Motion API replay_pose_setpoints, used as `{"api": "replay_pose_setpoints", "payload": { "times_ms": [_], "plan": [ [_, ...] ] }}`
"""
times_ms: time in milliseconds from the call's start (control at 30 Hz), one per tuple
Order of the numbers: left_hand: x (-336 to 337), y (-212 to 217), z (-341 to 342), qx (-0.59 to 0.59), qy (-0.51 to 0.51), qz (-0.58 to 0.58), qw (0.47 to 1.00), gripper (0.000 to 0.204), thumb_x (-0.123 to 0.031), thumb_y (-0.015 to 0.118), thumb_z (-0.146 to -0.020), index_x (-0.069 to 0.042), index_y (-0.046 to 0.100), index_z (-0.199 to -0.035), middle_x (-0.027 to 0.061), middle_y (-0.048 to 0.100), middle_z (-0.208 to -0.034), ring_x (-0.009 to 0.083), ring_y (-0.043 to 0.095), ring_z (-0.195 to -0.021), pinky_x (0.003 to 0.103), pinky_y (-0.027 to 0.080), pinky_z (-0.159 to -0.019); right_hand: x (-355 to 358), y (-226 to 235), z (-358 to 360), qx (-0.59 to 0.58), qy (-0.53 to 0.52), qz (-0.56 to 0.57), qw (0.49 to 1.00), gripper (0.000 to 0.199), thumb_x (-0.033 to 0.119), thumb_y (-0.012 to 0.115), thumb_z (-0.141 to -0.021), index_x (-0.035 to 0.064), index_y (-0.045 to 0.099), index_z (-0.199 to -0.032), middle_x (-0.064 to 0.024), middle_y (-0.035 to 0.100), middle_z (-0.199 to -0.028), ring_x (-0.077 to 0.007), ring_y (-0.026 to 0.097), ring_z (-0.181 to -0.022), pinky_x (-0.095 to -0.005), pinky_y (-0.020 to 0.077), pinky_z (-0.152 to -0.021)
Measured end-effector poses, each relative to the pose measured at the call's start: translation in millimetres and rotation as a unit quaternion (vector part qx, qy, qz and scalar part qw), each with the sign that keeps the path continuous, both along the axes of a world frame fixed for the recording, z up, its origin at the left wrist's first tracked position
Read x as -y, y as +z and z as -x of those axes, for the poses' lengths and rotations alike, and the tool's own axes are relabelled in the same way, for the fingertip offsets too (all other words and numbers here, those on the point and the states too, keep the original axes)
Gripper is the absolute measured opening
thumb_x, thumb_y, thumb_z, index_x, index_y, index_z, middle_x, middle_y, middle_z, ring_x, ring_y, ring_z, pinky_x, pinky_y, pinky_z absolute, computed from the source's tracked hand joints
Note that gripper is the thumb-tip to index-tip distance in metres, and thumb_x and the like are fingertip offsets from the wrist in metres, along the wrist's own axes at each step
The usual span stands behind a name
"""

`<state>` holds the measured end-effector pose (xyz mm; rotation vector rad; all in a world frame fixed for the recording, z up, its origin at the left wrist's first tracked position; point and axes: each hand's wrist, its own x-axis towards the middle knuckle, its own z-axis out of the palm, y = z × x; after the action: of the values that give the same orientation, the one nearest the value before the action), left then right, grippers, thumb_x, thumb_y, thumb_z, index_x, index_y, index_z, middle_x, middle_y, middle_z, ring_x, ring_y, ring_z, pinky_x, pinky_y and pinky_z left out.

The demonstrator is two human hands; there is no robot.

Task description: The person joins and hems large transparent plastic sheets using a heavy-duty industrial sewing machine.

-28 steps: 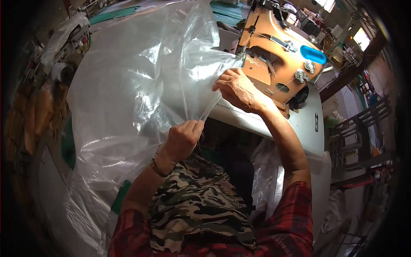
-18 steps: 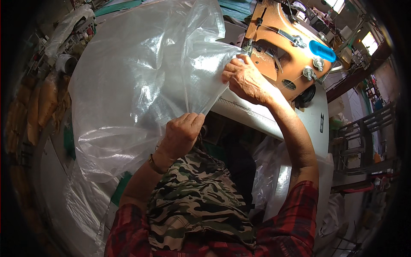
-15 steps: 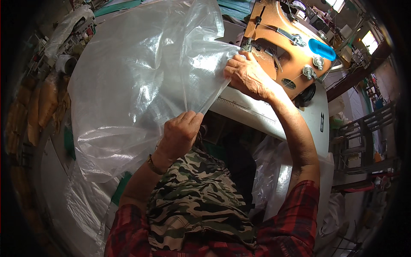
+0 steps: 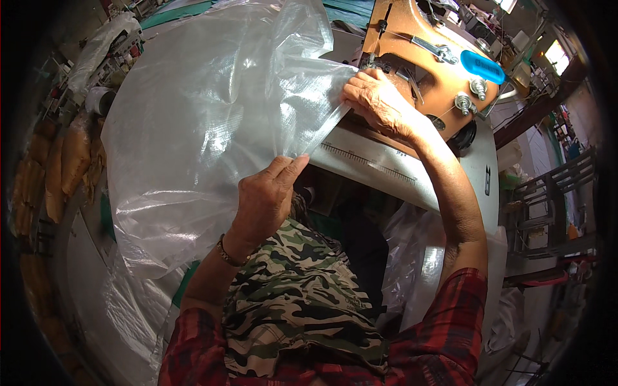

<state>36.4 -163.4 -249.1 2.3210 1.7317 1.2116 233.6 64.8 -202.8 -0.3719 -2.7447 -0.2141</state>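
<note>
Grey machine table [image 4: 412, 177]: orange sewing machine [image 4: 431, 64] on top, clear plastic sheet [image 4: 219, 128] draped over edge.

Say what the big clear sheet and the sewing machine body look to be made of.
Clear sheet: thin woven-looking plastic film, glossy; it is see-through, crinkled, and shows a fine grid texture. Sewing machine: probably painted metal, orange-tan, dull and worn, with bare shiny metal knobs.

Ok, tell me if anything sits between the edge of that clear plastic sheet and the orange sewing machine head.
Nothing visible does. The right hand presses the edge of the clear plastic sheet right at the base of the orange sewing machine head, while the left hand pinches the same edge nearer the body. The needle area itself is hidden behind the right hand.
</note>
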Motion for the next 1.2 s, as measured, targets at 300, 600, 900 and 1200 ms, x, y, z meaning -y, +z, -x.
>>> {"api": "replay_pose_setpoints", "payload": {
  "times_ms": [300, 600, 900, 1200],
  "plan": [
    [-11.2, -14.6, -8.5, -0.044, 0.035, -0.056, 0.997, 0.057, 0.011, 0.055, -0.077, -0.001, 0.058, -0.133, 0.0097, 0.051, -0.091, 0.0268, 0.058, -0.071, 0.037, 0.050, -0.062, -5.0, -6.7, 0.0, -0.078, 0.008, 0.067, 0.995, 0.012, 0.005, 0.061, -0.088, 0.0076, 0.060, -0.100, -0.0073, 0.060, -0.095, -0.0276, 0.057, -0.100, -0.0413, 0.0387, -0.097],
    [-11.2, -14.9, -4.7, -0.082, 0.029, -0.055, 0.995, 0.052, 0.006, 0.057, -0.076, 0.007, 0.056, -0.128, 0.0102, 0.050, -0.088, 0.0260, 0.060, -0.077, 0.035, 0.051, -0.065, 63.2, -23.5, 20.4, -0.034, 0.040, 0.039, 0.998, 0.028, 0.024, 0.071, -0.085, 0.0114, 0.062, -0.108, -0.0043, 0.060, -0.111, -0.0243, 0.054, -0.115, -0.0500, 0.0296, -0.114],
    [-19.5, -13.1, -2.5, -0.053, 0.015, -0.052, 0.997, 0.039, 0.000, 0.060, -0.078, 0.002, 0.061, -0.117, 0.0115, 0.050, -0.087, 0.0273, 0.060, -0.077, 0.036, 0.051, -0.065, 56.5, -20.8, 20.7, -0.003, 0.083, 0.009, 0.997, 0.008, 0.019, 0.058, -0.089, 0.0111, 0.058, -0.091, -0.0025, 0.054, -0.093, -0.0205, 0.053, -0.097, -0.0382, 0.0391, -0.094],
    [-32.6, -6.9, -9.7, -0.021, 0.063, -0.075, 0.995, 0.011, -0.007, 0.072, -0.085, -0.003, 0.065, -0.093, 0.0084, 0.055, -0.077, 0.0274, 0.058, -0.065, 0.038, 0.047, -0.059, 52.1, -21.7, 20.1, -0.013, 0.090, 0.024, 0.996, 0.009, 0.019, 0.061, -0.087, 0.0120, 0.059, -0.091, -0.0026, 0.055, -0.093, -0.0205, 0.054, -0.096, -0.0365, 0.0390, -0.092]
  ]
}}
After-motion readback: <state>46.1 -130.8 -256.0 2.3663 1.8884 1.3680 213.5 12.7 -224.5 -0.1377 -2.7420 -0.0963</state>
